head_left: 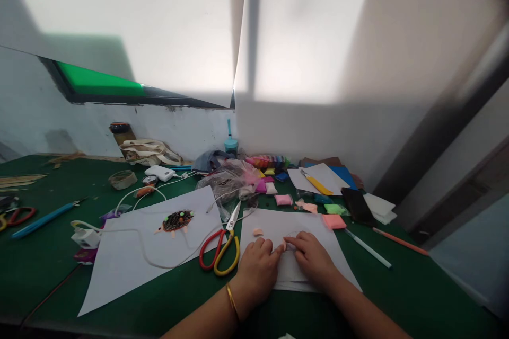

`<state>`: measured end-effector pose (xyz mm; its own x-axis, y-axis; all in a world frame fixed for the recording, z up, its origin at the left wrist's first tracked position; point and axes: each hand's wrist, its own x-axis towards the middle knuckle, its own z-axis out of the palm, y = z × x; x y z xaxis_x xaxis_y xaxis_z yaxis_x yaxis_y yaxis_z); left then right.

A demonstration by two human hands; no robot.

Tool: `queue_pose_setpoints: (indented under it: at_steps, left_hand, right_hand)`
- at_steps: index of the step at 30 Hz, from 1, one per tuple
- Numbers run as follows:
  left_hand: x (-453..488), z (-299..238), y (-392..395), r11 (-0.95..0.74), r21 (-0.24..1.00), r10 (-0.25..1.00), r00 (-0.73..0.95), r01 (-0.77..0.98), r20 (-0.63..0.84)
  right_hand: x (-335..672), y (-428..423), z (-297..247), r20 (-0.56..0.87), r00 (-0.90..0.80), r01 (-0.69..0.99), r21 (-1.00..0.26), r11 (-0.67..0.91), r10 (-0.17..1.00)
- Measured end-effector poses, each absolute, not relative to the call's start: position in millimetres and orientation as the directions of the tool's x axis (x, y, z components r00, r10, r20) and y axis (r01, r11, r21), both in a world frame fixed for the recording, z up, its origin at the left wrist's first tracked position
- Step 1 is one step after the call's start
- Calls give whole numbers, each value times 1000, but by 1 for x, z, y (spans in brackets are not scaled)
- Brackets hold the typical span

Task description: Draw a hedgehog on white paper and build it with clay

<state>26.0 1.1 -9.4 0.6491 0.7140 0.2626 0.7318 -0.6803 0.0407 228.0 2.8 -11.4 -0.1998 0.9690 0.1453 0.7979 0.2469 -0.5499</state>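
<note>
My left hand (259, 271), with a gold bangle at the wrist, is curled over a white sheet of paper (334, 270). Its fingertips press on a small piece of peach clay (284, 244). From the other side, my right hand (313, 259) touches the same piece with its index fingertip, the other fingers bent under. Faint pencil lines (293, 233) show on the sheet just beyond the clay. A second peach clay lump (258, 232) lies on the paper, up and left of my hands. Scissors (228, 238) with one red and one yellow handle lie left of my left hand.
On another sheet (131, 254) sits a dark hedgehog-like clay figure (177, 221); a white cable (143, 257) crosses that sheet. Clay packets (334, 221), a yellow cutter knife (318, 183), a black phone (358, 206) and a white pen (368, 248) lie behind and to the right.
</note>
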Motion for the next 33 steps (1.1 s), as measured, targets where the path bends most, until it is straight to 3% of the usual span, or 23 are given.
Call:
queue_pose_setpoints:
  at_steps: [17, 26, 33]
  left_hand:
    - [32, -4, 12, -657, 133, 749, 622, 742, 226]
    - [23, 4, 13, -625, 321, 777, 604, 711, 177]
    - [23, 7, 10, -635, 304, 771, 607, 710, 192]
  right_hand:
    - [230, -1, -12, 165, -219, 764, -583, 274, 962]
    - [231, -1, -12, 160, -240, 760, -583, 287, 958]
    - [231, -1, -15, 202, -238, 743, -592, 312, 950]
